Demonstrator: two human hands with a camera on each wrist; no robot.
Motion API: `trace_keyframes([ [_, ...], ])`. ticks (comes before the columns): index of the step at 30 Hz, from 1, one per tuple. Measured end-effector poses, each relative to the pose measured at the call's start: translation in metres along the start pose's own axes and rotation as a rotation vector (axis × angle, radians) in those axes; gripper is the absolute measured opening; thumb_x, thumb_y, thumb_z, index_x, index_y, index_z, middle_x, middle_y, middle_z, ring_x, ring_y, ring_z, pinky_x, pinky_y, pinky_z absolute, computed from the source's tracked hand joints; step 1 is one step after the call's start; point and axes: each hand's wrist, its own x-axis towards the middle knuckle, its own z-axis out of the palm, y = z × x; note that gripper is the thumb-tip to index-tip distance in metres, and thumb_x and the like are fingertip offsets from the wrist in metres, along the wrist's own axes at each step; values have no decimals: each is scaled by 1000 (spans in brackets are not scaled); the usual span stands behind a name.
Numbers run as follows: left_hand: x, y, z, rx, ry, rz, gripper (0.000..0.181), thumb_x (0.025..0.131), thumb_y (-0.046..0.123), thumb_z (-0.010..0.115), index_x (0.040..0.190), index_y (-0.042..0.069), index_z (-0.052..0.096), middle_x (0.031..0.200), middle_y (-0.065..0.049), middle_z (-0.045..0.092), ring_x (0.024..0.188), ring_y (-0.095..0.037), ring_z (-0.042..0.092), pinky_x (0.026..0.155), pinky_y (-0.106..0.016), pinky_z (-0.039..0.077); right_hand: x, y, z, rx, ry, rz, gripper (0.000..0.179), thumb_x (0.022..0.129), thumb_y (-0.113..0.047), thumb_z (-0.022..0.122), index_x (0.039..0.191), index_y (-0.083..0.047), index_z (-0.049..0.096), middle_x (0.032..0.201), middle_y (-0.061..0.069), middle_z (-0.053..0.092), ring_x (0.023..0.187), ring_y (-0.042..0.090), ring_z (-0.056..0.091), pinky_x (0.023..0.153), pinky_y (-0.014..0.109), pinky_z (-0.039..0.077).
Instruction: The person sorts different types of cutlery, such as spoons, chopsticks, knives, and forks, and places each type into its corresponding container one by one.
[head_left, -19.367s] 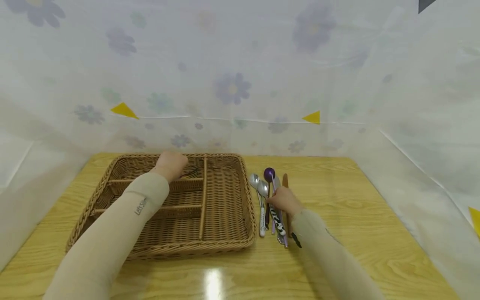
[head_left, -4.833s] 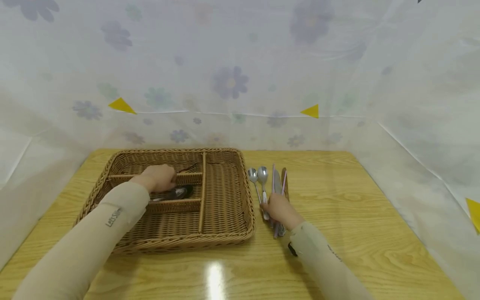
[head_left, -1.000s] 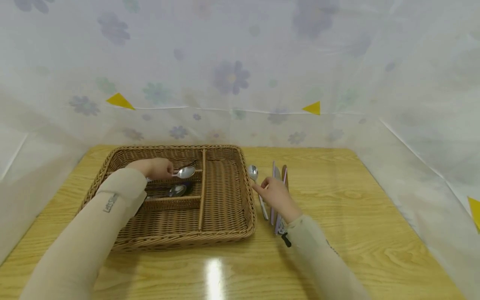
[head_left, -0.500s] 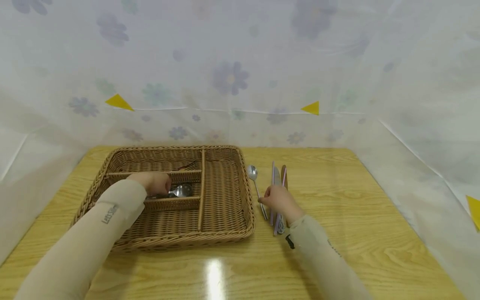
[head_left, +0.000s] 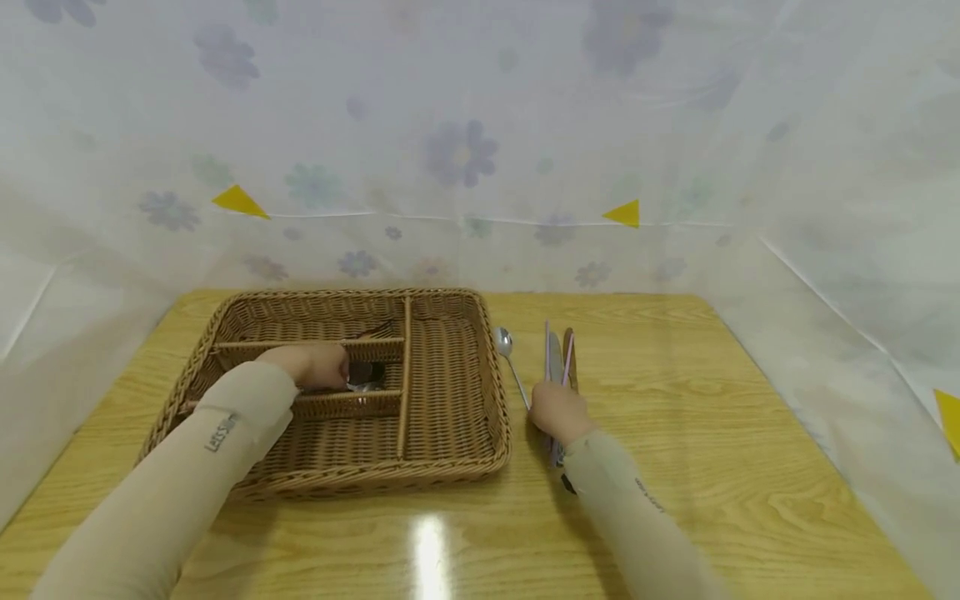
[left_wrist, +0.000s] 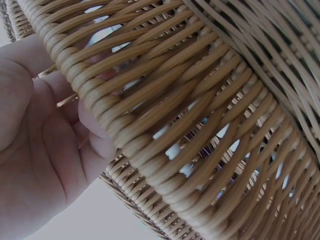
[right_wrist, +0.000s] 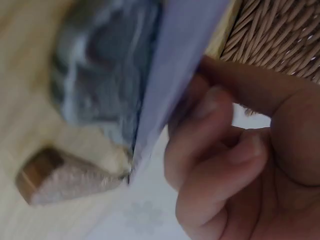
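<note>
Head view | spoon (head_left: 503, 340) | silver, shiny, rounded bowl, slim handle

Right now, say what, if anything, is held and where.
Cannot be told: the basket partly hides the left hand; the right hand covers part of a spoon handle.

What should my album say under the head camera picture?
Left hand in the wicker tray, right hand by a spoon's handle.

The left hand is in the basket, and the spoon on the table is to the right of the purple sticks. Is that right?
Not quite: the spoon is to the left of the purple sticks, as the head view shows. The left hand is in the basket, just as you said.
</note>
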Motion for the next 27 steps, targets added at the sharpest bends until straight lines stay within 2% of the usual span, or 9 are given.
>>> trace_keyframes([
  [3,1,-1,0,-4,6,2,42,91,5,45,55,19,29,50,7,21,48,-7,14,50,-23,20,2,-3,-1,-75,10,23,15,90,-3,51,84,2,64,74,12,62,60,21,55,52,33,48],
  [8,-1,-2,1,12,9,-26,38,94,9,46,59,18,34,50,7,22,47,-7,15,49,-23,21,7,-10,0,-124,3,56,15,86,-8,56,80,-1,67,78,12,65,66,22,56,65,42,52],
  [14,-3,0,2,23,19,-34,34,95,12,47,62,17,40,50,8,25,47,-6,18,49,-23,23,12,-16,4,-166,-13,118,17,86,-14,57,78,-2,66,73,9,60,62,18,52,56,34,47],
  [17,-4,0,2,32,28,-40,34,95,14,48,62,17,39,50,7,24,47,-6,17,50,-23,23,14,-16,5,-168,-26,134,19,87,-16,57,77,-3,66,72,8,60,60,17,51,55,31,46],
  [18,-4,1,2,37,32,-43,31,95,15,48,65,15,44,52,7,27,48,-6,20,51,-24,25,14,-15,5,-167,-27,131,20,87,-17,57,77,-3,66,73,9,61,60,17,52,55,31,46],
  [21,-4,2,2,38,31,-55,28,95,16,49,67,13,46,53,7,29,48,-6,21,52,-24,27,14,-10,6,-132,-19,100,19,86,-17,58,76,-3,67,75,9,63,60,18,53,55,33,47],
  [23,-4,3,1,34,23,-54,28,95,17,50,68,12,49,53,7,30,48,-6,22,52,-24,29,14,-4,5,-73,-15,59,19,86,-17,59,73,-4,66,71,8,63,58,17,53,52,31,46],
  [25,-4,4,0,29,13,-54,25,95,18,51,72,9,54,54,5,36,48,-7,27,53,-24,32,14,3,3,22,-30,6,22,86,-16,58,67,-6,61,64,5,58,53,15,50,49,28,43],
  [27,-4,4,-1,33,13,-55,21,95,18,51,84,3,62,63,1,50,53,-8,38,57,-26,39,14,10,0,128,-55,-45,29,88,-16,55,61,-9,53,54,1,50,45,12,43,46,24,38],
])
